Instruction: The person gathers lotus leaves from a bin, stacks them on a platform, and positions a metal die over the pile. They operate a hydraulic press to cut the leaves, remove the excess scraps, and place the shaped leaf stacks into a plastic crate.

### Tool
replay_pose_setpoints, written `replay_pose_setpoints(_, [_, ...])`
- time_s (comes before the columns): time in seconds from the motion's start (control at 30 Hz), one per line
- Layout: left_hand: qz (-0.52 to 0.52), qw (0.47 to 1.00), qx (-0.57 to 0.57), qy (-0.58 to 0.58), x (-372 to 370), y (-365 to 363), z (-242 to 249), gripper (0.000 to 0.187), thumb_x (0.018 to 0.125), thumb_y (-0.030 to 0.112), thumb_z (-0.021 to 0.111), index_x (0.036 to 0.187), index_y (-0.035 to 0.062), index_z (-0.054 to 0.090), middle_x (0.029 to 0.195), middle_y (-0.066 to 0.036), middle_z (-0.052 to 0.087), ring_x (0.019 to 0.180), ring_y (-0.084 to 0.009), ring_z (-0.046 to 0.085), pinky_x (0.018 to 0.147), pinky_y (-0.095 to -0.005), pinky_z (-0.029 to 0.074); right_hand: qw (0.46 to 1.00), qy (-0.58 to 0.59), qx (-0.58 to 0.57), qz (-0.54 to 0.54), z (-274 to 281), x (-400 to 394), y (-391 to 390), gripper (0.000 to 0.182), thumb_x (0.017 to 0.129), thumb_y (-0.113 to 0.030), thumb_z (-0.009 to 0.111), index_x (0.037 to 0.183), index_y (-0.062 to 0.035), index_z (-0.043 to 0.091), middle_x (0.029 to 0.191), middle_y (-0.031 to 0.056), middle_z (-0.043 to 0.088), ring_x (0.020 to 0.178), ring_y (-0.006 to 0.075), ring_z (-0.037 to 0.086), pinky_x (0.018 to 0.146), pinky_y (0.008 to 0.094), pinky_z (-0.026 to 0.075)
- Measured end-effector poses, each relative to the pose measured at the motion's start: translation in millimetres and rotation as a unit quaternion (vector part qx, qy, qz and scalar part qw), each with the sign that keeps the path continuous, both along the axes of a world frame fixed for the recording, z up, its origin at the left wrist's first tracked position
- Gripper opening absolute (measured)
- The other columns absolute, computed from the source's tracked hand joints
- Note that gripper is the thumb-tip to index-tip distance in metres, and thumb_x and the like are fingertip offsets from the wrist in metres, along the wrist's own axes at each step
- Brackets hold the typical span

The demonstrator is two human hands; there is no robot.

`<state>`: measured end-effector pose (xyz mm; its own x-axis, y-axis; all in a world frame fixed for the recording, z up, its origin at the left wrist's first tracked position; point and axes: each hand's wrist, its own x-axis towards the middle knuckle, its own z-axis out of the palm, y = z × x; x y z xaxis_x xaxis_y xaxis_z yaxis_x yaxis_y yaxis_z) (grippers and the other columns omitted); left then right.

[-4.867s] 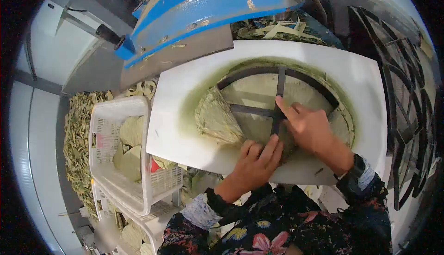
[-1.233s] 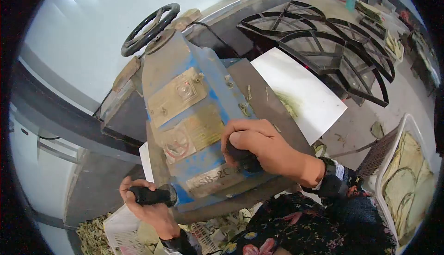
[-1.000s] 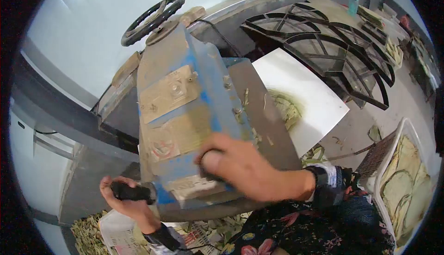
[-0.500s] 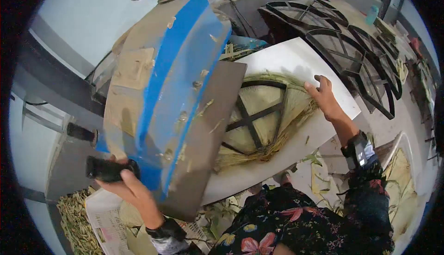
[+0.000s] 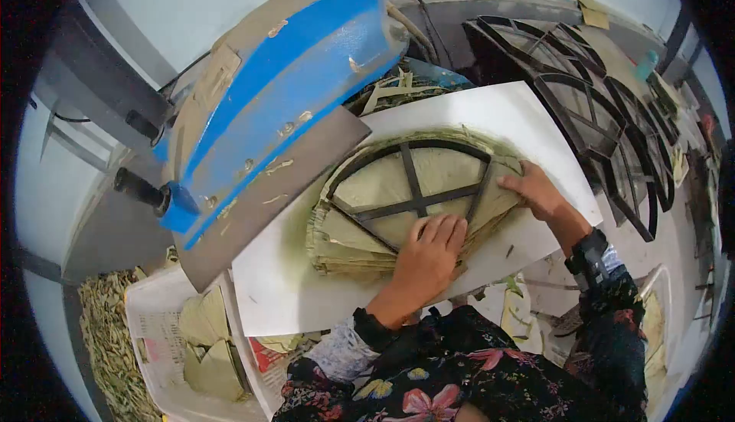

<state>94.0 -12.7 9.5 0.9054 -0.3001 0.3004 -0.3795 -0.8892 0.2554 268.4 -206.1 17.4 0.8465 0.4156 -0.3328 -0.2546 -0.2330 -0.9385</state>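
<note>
- Head view: the left hand [image 5: 427, 257] lay flat, fingers spread, pressing on the lower edge of the dark metal fan-shaped cutting frame [image 5: 413, 192]; its grip was open, clasping nothing.
- The right hand [image 5: 536, 190] rested open on the frame's right rim, fingertips touching the bar, nothing clasped.
- The frame sat on a stack of pale green dried leaves [image 5: 348, 230], in the middle of the white green-stained board [image 5: 291, 299] that served as the surface.
- Half a second earlier the left hand had gripped the black handle [image 5: 138, 188] of the blue press head [image 5: 283, 108]; now that handle stood free and the head was swung up, clear of the stack.
- Judged from this, pressing was over and the hands had returned to the frame and cut leaves.
- A white plastic basket [image 5: 164, 330] holding cut leaves stood at lower left.
</note>
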Motion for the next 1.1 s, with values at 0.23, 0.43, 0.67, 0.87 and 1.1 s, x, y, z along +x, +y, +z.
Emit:
replay_pose_setpoints(0.23, [0.042,0.999,0.010,-0.030,0,-9,-6,0.071,0.064,0.033,0.072,0.122,-0.0009,0.048,0.125,-0.014,0.050,0.116,-0.0279,0.046,0.102,-0.0424,0.032,0.993,0.001,0.104,-0.053,-1,-9,-6,0.040,0.075,-0.002,0.062,0.113,0.0053,0.051,0.099,0.0127,0.061,0.085,0.0206,0.061,0.074,0.0330,0.052])
replay_pose_setpoints(0.43, [0.049,0.989,-0.134,0.041,-7,-1,12,0.066,0.062,0.025,0.076,0.118,0.0006,0.051,0.117,-0.016,0.055,0.112,-0.0294,0.050,0.101,-0.0405,0.034,0.964,-0.037,0.263,0.024,83,-46,15,0.046,0.076,-0.003,0.064,0.118,0.0052,0.046,0.103,0.0126,0.060,0.087,0.0203,0.061,0.079,0.0328,0.050])
replay_pose_setpoints(0.67, [0.239,0.935,-0.231,0.126,-122,5,29,0.041,0.068,0.023,0.072,0.100,0.0031,0.055,0.083,-0.019,0.057,0.077,-0.0368,0.057,0.068,-0.0432,0.045,0.931,-0.073,0.254,0.252,98,-48,48,0.044,0.079,-0.008,0.062,0.119,0.0031,0.047,0.109,0.0099,0.058,0.098,0.0165,0.057,0.087,0.0307,0.046])
replay_pose_setpoints(0.87, [0.482,0.720,-0.088,0.491,-361,-86,-86,0.034,0.076,0.026,0.064,0.104,0.0081,0.057,0.089,-0.014,0.062,0.078,-0.0331,0.061,0.069,-0.0463,0.048,0.894,-0.272,0.066,0.350,30,-13,48,0.027,0.084,-0.015,0.059,0.105,0.0009,0.054,0.102,0.0141,0.059,0.097,0.0239,0.059,0.087,0.0338,0.045])
replay_pose_setpoints(1.1, [0.367,0.927,0.047,0.056,-191,-82,-7,0.029,0.071,0.012,0.063,0.099,0.0058,0.059,0.095,-0.010,0.061,0.084,-0.0242,0.060,0.070,-0.0335,0.046,0.778,-0.521,0.012,0.351,16,-30,79,0.030,0.080,-0.011,0.061,0.106,0.0004,0.054,0.106,0.0191,0.055,0.101,0.0384,0.052,0.086,0.0410,0.043])
